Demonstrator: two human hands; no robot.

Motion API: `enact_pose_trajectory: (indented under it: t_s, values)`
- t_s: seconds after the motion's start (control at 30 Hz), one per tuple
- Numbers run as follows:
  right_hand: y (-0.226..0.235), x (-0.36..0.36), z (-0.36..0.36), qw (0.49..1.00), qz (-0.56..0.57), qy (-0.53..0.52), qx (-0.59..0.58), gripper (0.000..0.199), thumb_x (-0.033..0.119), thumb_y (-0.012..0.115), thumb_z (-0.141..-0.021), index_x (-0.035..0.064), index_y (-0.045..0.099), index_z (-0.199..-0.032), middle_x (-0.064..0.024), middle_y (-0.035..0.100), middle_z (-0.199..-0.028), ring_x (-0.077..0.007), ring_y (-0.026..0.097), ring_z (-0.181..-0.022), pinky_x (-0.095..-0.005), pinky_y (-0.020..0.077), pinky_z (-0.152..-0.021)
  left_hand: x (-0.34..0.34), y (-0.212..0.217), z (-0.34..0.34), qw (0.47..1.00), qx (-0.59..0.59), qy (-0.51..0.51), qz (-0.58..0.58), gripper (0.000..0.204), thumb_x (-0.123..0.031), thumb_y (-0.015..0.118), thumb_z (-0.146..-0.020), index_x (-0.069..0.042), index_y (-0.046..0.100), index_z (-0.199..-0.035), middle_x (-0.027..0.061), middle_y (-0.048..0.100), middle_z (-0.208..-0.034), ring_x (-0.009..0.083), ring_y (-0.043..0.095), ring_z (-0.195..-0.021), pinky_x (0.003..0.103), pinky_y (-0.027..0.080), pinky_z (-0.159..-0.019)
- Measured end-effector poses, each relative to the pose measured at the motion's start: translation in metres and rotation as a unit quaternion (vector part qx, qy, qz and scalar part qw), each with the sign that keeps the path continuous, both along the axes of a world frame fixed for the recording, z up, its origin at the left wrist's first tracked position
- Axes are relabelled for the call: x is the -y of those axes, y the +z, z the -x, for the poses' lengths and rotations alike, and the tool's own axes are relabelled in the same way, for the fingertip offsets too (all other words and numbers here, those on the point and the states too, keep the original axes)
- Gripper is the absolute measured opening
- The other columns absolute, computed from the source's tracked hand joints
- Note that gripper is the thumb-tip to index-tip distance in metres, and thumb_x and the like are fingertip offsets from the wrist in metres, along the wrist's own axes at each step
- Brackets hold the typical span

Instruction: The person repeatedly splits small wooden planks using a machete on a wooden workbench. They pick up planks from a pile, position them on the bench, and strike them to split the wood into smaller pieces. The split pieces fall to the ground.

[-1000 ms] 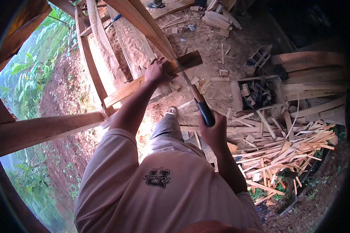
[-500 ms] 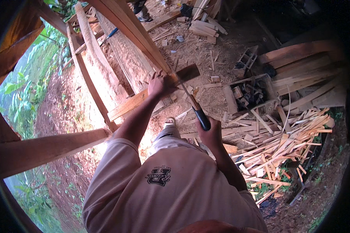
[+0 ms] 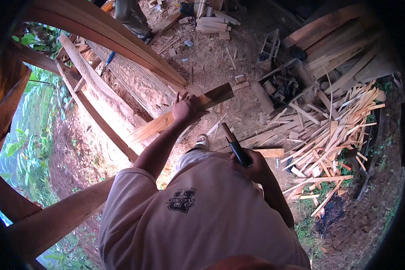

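My left hand grips a wooden plank that slants up to the right in front of me, its far end darker. My right hand is closed round the black handle of a handsaw, close to my body. The thin blade, seen nearly edge-on, runs up from the handle to the plank just right of my left hand. How deep it sits in the wood I cannot tell. The end of a thick beam lies just beyond my left hand.
A blue-handled tool rests on a wide board at the upper left. A wooden box with dark contents stands at the right, near a heap of offcuts. Another person's leg shows at the top. A post crosses lower left.
My right hand has drawn the saw back toward my body, down and to the right. My left hand stays on the plank. The whole view has shifted, and more of the other person's leg shows.
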State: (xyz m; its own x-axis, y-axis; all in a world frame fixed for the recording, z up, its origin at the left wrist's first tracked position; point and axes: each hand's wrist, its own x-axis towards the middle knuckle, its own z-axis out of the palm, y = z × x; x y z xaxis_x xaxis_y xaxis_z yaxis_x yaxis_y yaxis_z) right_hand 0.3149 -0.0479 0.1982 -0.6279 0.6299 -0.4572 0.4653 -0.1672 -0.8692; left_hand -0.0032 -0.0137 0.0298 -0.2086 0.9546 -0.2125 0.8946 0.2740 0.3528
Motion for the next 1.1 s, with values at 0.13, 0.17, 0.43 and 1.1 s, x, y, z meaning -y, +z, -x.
enact_pose_trajectory:
  t_s: [0.13, 0.17, 0.43, 1.1]
  values:
    - [-0.004, 0.013, -0.006, 0.999, -0.045, -0.029, -0.008, 0.026, 0.02, 0.083, -0.086, 0.0035, 0.066, -0.098, -0.0035, 0.066, -0.084, -0.0123, 0.062, -0.078, -0.0304, 0.0517, -0.078, 0.021, -0.001, -0.009, 0.998, -0.004, 0.019, -0.051, 0.085, -0.068, 0.081, -0.071, -0.005, 0.066, -0.126, 0.0196, 0.057, -0.146, 0.0346, 0.041, -0.148, 0.05, 0.018, -0.129]
    - [-0.01, 0.016, -0.005, 0.996, -0.072, -0.046, -0.002, 0.026, 0.02, 0.083, -0.086, 0.0035, 0.066, -0.096, -0.003, 0.066, -0.082, -0.0123, 0.061, -0.076, -0.0305, 0.0516, -0.076, 0.023, 0.001, -0.011, 0.997, -0.009, 0.028, -0.077, 0.084, -0.067, 0.081, -0.071, -0.005, 0.066, -0.125, 0.0202, 0.057, -0.146, 0.035, 0.039, -0.149, 0.05, 0.017, -0.129]
    - [-0.003, 0.027, 0.023, 0.979, -0.153, -0.111, 0.073, 0.027, 0.025, 0.082, -0.088, 0.002, 0.069, -0.085, -0.0055, 0.064, -0.07, -0.0135, 0.058, -0.064, -0.0341, 0.048, -0.063, 0.012, -0.005, 0.01, 0.983, -0.091, -0.09, -0.131, 0.082, -0.064, 0.081, -0.073, -0.005, 0.066, -0.129, 0.026, 0.055, -0.145, 0.0337, 0.031, -0.154, 0.053, 0.015, -0.129]
    - [0.076, 0.057, -0.004, 0.973, -0.137, -0.109, 0.149, 0.027, 0.022, 0.08, -0.088, -0.0024, 0.069, -0.086, -0.0095, 0.06, -0.061, -0.0159, 0.052, -0.054, -0.0354, 0.0426, -0.055, 0.011, 0.008, 0.004, 0.999, 0.026, -0.034, -0.017, 0.064, -0.057, 0.08, -0.075, -0.015, 0.068, -0.121, 0.0145, 0.073, -0.106, 0.0354, 0.067, -0.11, 0.05, 0.054, -0.095]
